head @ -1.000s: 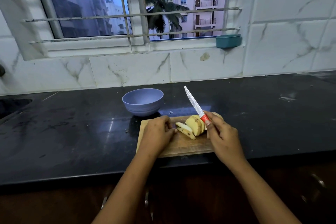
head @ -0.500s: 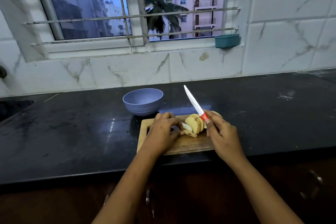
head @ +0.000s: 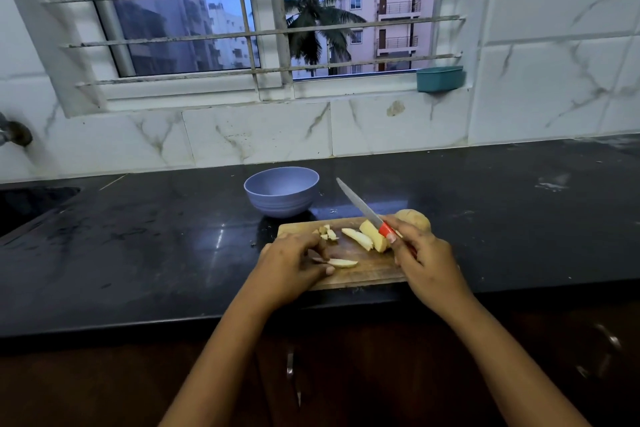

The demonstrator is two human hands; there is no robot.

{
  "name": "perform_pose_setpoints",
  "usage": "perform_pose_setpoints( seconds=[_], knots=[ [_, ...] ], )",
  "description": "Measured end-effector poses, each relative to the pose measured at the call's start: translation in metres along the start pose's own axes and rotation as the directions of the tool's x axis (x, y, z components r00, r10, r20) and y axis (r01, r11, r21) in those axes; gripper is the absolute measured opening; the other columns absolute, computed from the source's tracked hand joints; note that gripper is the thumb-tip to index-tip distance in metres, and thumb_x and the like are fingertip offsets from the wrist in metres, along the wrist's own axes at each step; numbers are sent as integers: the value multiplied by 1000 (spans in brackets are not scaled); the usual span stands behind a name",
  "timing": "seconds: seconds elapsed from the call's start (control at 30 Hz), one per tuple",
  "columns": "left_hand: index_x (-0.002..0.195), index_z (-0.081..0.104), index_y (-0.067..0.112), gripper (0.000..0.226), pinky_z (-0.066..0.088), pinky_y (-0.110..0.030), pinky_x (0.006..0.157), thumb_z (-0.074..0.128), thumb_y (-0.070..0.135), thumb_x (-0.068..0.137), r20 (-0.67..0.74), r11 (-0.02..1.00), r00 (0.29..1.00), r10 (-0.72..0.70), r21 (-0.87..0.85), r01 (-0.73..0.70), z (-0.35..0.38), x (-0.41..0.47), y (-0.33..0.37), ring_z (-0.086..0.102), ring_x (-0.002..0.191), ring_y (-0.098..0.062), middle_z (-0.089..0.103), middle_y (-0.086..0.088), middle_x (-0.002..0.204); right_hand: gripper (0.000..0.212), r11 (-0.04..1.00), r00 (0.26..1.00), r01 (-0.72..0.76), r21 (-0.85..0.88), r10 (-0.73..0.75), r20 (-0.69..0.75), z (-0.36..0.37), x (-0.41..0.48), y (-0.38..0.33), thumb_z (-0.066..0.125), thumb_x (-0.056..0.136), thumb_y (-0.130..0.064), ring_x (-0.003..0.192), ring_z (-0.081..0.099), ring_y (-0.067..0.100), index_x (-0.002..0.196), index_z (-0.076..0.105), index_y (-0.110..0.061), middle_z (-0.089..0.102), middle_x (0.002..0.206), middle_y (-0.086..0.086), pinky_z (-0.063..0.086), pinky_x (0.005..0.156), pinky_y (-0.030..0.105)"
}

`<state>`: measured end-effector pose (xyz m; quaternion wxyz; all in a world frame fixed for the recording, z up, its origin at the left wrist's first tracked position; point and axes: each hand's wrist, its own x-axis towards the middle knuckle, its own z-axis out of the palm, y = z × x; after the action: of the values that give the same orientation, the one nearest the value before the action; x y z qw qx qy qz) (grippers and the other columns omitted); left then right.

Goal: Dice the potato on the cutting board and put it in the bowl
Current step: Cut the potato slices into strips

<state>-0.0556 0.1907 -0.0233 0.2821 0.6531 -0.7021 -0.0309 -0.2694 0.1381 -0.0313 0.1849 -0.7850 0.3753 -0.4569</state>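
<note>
Left hand [head: 291, 267] pinches 1 slice [head: 343, 263] (knife [head: 360, 204] raised).

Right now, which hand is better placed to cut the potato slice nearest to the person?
The right hand: it grips the red-handled knife, blade lifted above the cutting board. The left hand pinches the potato slice at its end and can steady it.

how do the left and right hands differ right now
The right hand grips the knife, blade raised above the cutting board; the left hand pinches a potato slice on it. The right hand is at the board's right end, the left at its left. Both are over the board.
</note>
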Motion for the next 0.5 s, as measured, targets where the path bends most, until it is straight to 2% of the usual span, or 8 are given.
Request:
perform_pose_setpoints(
  seconds=[0.07, 0.1, 0.13, 0.2, 0.3, 0.5],
  knots=[
    [98, 61, 34, 21, 42, -29, 82, 69, 39, 80, -18, 1000, 1000, 17, 3, -17, 5, 1, 3, 50, 91, -1, 56, 22, 89, 36, 998, 996, 14, -66, -8, 93, -2, -10, -7, 47, 100, -24, 90, 54, 2, 134, 54, -29, 61, 103, -12, 42, 72, 9],
    [100, 61, 35, 22, 43, -29, 81, 68, 40, 80, -30, 1000, 999, 21, 14, -20, 9, 2, 4, 51, 92, -3, 57, 21, 90, 37, 994, 989, 27, -102, -12, 144, -2, -15, -11, 46, 100, -26, 95, 56, 5, 136, 51, -32, 63, 108, -7, 46, 77, 16],
    [98, 62, 36, 19, 44, -30, 79, 67, 41, 81, -37, 1000, 999, 19, 26, -18, 12, 3, 5, 53, 92, -6, 58, 19, 90, 38, 990, 982, 41, -132, -16, 186, -2, -21, -15, 45, 100, -27, 96, 57, 7, 137, 49, -34, 64, 109, -5, 49, 81, 23],
    [87, 63, 35, 9, 45, -32, 77, 67, 41, 81, -54, 1000, 998, -13, 7, 13, 16, 3, 5, 53, 91, -9, 58, 17, 86, 41, 983, 974, 54, -177, -13, 225, 0, -31, -24, 42, 100, -29, 91, 58, 7, 139, 43, -42, 64, 104, -6, 51, 78, 30],
    [80, 66, 31, 11, 48, -37, 79, 70, 40, 76, -110, 993, 991, -81, -91, 71, 19, 1, 2, 55, 87, -7, 61, 18, 83, 51, 970, 969, 42, -238, 19, 248, 0, -39, -33, 37, 101, -29, 85, 58, 9, 142, 24, -55, 62, 96, -6, 52, 74, 32],
    [75, 69, 34, 11, 49, -40, 81, 73, 44, 72, -175, 979, 973, -148, -164, 120, 20, -4, 8, 55, 79, 1, 62, 23, 73, 61, 905, 955, 29, -424, 100, 279, 2, -38, -43, 35, 101, -19, 83, 57, 13, 147, 11, -51, 54, 91, -7, 50, 69, 30]
  ],
)
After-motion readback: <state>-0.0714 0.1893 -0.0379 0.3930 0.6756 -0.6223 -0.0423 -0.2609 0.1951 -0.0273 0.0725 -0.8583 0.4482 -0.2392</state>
